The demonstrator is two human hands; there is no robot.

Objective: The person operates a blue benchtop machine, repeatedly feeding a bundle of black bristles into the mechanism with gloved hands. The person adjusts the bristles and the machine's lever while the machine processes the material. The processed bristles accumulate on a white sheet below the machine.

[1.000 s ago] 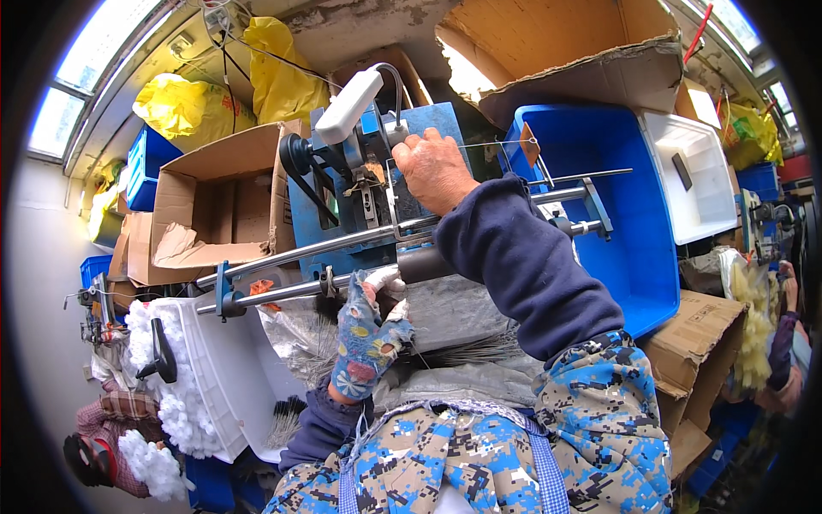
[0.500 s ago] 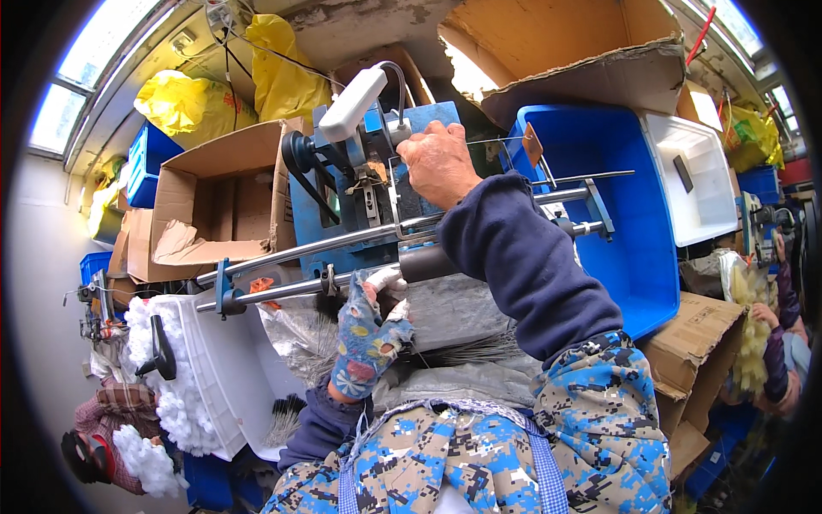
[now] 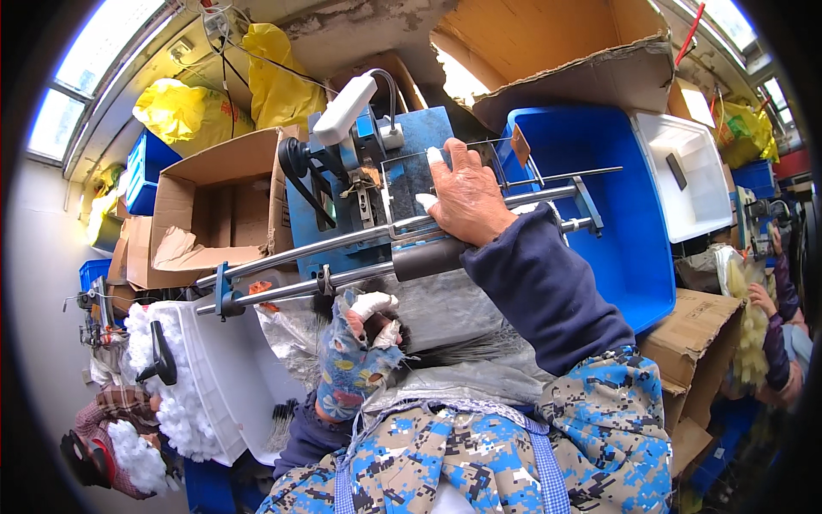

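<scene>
A blue bench machine (image 3: 419,133) with a black pulley (image 3: 295,161) and a white box-shaped lamp or cover (image 3: 344,111) stands before me. Two steel rails (image 3: 312,249) cross its near side, the nearer carrying a dark sleeve (image 3: 428,259). My right hand (image 3: 471,199), white wraps on thumb and a finger, lies over the machine's right side by a bent wire frame (image 3: 390,193), fingers apart. Below the rails is my left hand (image 3: 364,343), in a torn patterned glove. Its fingers are curled; dark bristly material shows around them, but what they hold is unclear. Thin wires (image 3: 462,351) lie on grey sheeting over my lap.
Right of the machine are a large blue bin (image 3: 629,223), a white tray (image 3: 689,188) and cardboard (image 3: 689,343). To the left stand an open carton (image 3: 214,248) and a white tub (image 3: 210,377) beside white fluffy pieces (image 3: 184,420). Other people (image 3: 120,411) work at both sides.
My right hand has moved right and nearer from the machine's middle, its fingers now spread. My left hand has dropped away from the rail and its fingers have curled.
</scene>
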